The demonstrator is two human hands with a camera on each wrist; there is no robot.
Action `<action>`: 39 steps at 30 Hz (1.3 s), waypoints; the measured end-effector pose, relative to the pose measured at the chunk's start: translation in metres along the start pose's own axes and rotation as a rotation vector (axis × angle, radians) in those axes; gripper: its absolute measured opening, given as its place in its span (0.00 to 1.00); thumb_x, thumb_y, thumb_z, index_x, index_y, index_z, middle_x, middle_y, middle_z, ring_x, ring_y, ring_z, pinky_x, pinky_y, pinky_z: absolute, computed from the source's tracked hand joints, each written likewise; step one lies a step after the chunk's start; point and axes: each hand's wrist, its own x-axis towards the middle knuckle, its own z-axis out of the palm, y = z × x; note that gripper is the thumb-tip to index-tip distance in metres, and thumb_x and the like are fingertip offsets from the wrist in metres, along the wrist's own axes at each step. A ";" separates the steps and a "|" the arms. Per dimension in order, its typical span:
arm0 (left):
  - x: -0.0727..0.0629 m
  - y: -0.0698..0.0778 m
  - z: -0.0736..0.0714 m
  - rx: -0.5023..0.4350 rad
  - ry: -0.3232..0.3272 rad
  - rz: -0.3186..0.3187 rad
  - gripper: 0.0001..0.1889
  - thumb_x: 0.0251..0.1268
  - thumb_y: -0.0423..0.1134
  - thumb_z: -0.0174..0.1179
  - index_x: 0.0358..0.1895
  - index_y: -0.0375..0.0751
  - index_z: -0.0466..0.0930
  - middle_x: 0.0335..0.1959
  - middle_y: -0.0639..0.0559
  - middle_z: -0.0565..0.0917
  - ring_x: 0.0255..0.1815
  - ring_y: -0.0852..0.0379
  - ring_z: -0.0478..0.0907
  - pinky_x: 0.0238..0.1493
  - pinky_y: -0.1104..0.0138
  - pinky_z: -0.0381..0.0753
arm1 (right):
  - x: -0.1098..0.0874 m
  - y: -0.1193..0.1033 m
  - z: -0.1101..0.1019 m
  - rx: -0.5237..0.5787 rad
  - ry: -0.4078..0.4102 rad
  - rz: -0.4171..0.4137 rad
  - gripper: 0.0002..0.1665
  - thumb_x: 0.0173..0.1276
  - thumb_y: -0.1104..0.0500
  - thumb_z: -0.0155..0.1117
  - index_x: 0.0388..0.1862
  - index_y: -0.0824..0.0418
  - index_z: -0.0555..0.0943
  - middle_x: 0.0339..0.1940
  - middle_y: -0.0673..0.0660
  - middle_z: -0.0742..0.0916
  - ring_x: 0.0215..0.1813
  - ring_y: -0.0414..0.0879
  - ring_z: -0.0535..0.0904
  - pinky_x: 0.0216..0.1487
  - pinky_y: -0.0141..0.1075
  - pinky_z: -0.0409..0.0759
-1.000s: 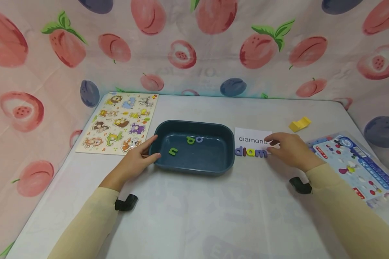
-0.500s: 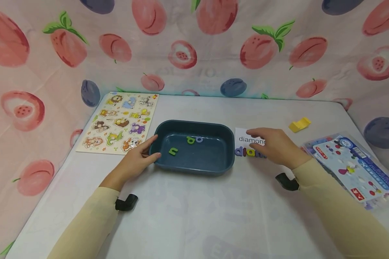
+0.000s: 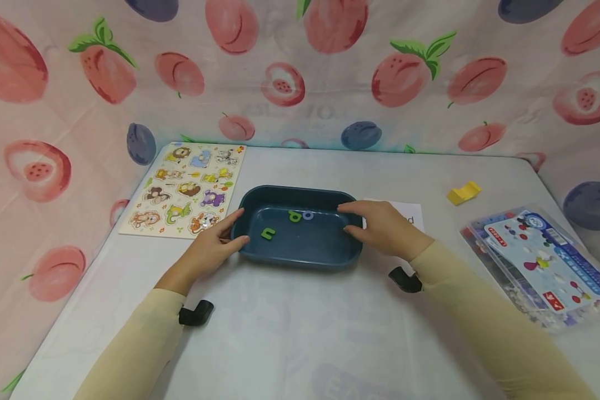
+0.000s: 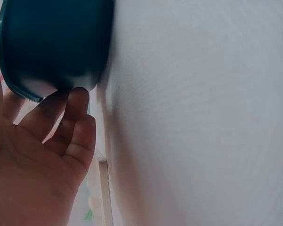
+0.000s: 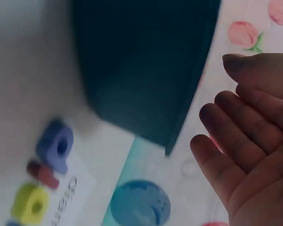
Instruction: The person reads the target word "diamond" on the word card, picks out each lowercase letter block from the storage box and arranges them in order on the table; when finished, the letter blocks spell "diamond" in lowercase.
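1. The right hand had swung leftward from the word card to the near side of the tray's right end, baring more of the plastic case.
2. Its grip was released and carried nothing; in the right wrist view the fingers reached out loosely. The left hand held the left end of the tray, its grip grasping the rim and outer wall.
3. That move seemingly brought the right hand within reach of the loose letters inside: a green n, another green letter and a pale purple ring letter.
4. Along the card's edge, a purple letter, a red letter and a yellow letter stood in line, so the row looked only partly made.
5. The tray was dark teal, smooth and faintly glossy, with rounded corners. The letters were thick and soft-edged; the card was flat, matt white. A white, lightly creased cover dressed the surface.
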 end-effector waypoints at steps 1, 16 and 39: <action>0.000 0.000 0.000 0.000 0.000 0.001 0.39 0.71 0.54 0.61 0.81 0.59 0.54 0.74 0.39 0.66 0.66 0.42 0.73 0.65 0.46 0.69 | 0.002 -0.001 0.003 0.003 -0.004 -0.011 0.26 0.68 0.62 0.69 0.64 0.68 0.78 0.60 0.62 0.84 0.63 0.57 0.79 0.62 0.51 0.74; -0.001 -0.002 0.000 -0.002 0.003 0.006 0.39 0.70 0.56 0.61 0.80 0.59 0.55 0.74 0.39 0.67 0.65 0.43 0.73 0.64 0.47 0.70 | 0.028 -0.017 0.036 0.021 -0.075 -0.032 0.26 0.72 0.59 0.66 0.66 0.67 0.77 0.64 0.61 0.81 0.67 0.54 0.76 0.66 0.47 0.71; 0.000 0.000 0.000 -0.011 0.002 -0.002 0.39 0.71 0.54 0.61 0.80 0.59 0.55 0.72 0.38 0.69 0.65 0.43 0.74 0.64 0.46 0.70 | 0.066 -0.013 0.050 -0.093 -0.330 0.103 0.31 0.74 0.52 0.63 0.72 0.61 0.72 0.68 0.59 0.79 0.69 0.52 0.73 0.70 0.46 0.67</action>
